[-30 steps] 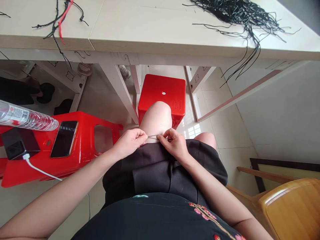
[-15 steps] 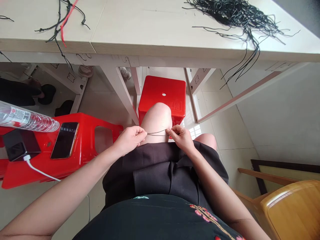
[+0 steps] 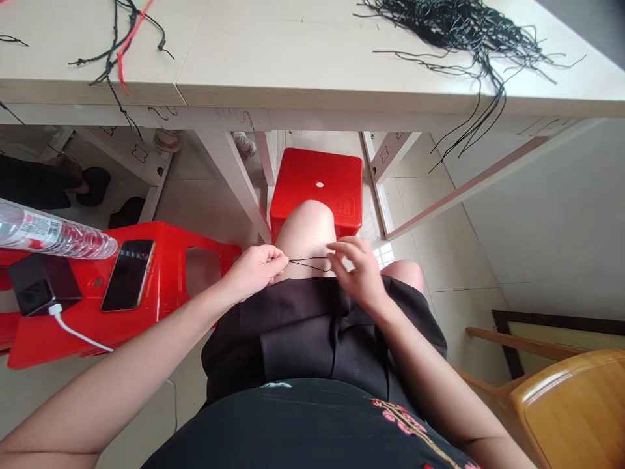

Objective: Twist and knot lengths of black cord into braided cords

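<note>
A thin black cord (image 3: 312, 258) stretches in two strands across the bare knee, just above the dark skirt (image 3: 303, 306). My left hand (image 3: 261, 267) pinches one end of it between thumb and fingertips. At the other end, my right hand (image 3: 360, 272) has its fingers spread, with thumb and forefinger apart beside the strands. Whether a fingertip still touches the cord is hard to make out.
A tangled heap of black cords (image 3: 459, 29) lies on the table (image 3: 293, 65), some hanging over its edge. Knotted black cords with a red strand (image 3: 127, 45) lie left. A red stool (image 3: 317, 166) stands ahead; another (image 3: 166, 260) holds a phone (image 3: 127, 275) and bottle (image 3: 58, 233).
My right hand has opened from its pinch on the cord, the fingers lifting and spreading. The right end of the cord has slackened into a curve. My left hand keeps its pinch.
</note>
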`<state>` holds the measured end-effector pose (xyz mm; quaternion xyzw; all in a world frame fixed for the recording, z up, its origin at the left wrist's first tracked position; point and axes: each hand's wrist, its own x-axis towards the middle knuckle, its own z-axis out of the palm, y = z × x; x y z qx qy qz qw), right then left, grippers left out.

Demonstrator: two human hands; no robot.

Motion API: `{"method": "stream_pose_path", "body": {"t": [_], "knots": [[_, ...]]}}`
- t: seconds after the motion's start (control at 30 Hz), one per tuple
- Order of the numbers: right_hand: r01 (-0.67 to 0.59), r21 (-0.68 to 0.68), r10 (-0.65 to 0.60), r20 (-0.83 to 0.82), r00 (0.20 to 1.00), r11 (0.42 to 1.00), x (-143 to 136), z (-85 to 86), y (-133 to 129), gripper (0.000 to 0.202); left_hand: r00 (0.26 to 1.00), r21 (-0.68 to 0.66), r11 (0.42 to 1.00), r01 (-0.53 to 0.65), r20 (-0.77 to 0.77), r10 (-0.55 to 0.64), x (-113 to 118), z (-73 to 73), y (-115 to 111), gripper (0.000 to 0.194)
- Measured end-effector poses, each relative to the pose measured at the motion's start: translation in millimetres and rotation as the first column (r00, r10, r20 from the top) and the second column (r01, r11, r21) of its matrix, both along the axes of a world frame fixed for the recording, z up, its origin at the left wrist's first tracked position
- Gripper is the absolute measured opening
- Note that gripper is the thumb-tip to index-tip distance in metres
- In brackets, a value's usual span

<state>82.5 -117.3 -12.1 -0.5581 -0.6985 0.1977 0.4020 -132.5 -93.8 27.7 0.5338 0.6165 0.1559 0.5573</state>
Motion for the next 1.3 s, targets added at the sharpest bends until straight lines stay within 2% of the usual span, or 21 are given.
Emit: {"method": "stream_pose_path", "body": {"t": [0.07,0.13,0.2,0.37,0.5,0.6,0.73,0.8,0.87,0.93,1.0,1.13,1.2,1.27,1.3], "knots": [[-0.184,0.069,0.172,0.145,0.974,0.981,-13.3,6.1,1.4,0.02,1.0,-0.002,1.0,-0.004,-0.001,0.004,0.8,0.7,0.6,0.019],[-0.285,0.049,0.265,0.248,0.932,0.957,-22.5,7.1,4.4,0.023,1.0,0.002,1.0,-0.009,0.0,0.009,1.7,1.8,1.1,0.019],[-0.318,0.006,0.305,0.266,0.914,0.948,-26.1,5.2,7.6,0.025,1.0,-0.005,1.0,-0.008,0.005,0.008,2.0,2.3,1.5,0.018],[-0.312,-0.094,0.326,0.254,0.911,0.945,-23.8,7.4,13.5,0.025,1.0,-0.033,0.999,0.018,0.004,-0.017,-0.9,-0.3,2.8,0.019],[-0.255,-0.168,0.297,0.32,0.9,0.952,-27.8,16.6,17.0,0.025,0.995,-0.028,0.995,0.098,-0.013,-0.098,-4.8,-0.6,4.6,0.022],[-0.199,-0.158,0.247,0.402,0.882,0.967,-34.0,18.8,19.0,0.025,0.981,0.001,0.984,0.18,-0.071,-0.179,-5.6,2.2,5.1,0.024],[-0.121,-0.022,0.119,0.41,0.904,0.992,-37.4,13.5,14.8,0.025,0.971,0.076,0.979,0.191,-0.163,-0.176,-3.4,3.9,4.1,0.023],[-0.075,0.083,0.041,0.357,0.933,0.994,-36.0,8.7,8.4,0.025,0.979,0.083,0.984,0.158,-0.143,-0.145,-2.5,2.2,3.5,0.023],[-0.09,0.138,0.041,0.327,0.944,0.986,-34.2,2.5,0.2,0.023,0.989,0.064,0.991,0.118,-0.102,-0.111,-2.2,-0.2,3.2,0.022],[-0.14,0.098,0.098,0.35,0.932,0.985,-33.0,-4.8,-8.6,0.024,0.994,0.041,0.995,0.086,-0.072,-0.083,-1.7,-1.5,3.2,0.021],[-0.167,-0.004,0.155,0.394,0.906,0.986,-31.8,-11.7,-17.1,0.027,0.996,0.033,0.997,0.073,-0.061,-0.071,-0.6,-0.8,3.1,0.02],[-0.172,-0.108,0.201,0.424,0.883,0.979,-24.4,-14.1,-31.7,0.026,0.986,0.071,0.991,0.118,-0.123,-0.108,2.7,5.6,3.0,0.021],[-0.144,-0.109,0.176,0.402,0.899,0.984,-21.4,-7.0,-35.3,0.021,0.977,0.081,0.987,0.14,-0.171,-0.125,3.6,8.9,3.1,0.021],[-0.053,-0.054,0.067,0.328,0.942,0.997,-24.9,2.7,-33.4,0.018,0.973,0.076,0.986,0.148,-0.191,-0.131,3.6,10.8,3.6,0.021],[0.009,-0.014,-0.005,0.271,0.963,1.0,-30.2,6.8,-29.8,0.022,0.973,0.073,0.986,0.15,-0.189,-0.134,3.4,11.2,4.0,0.021]]}}
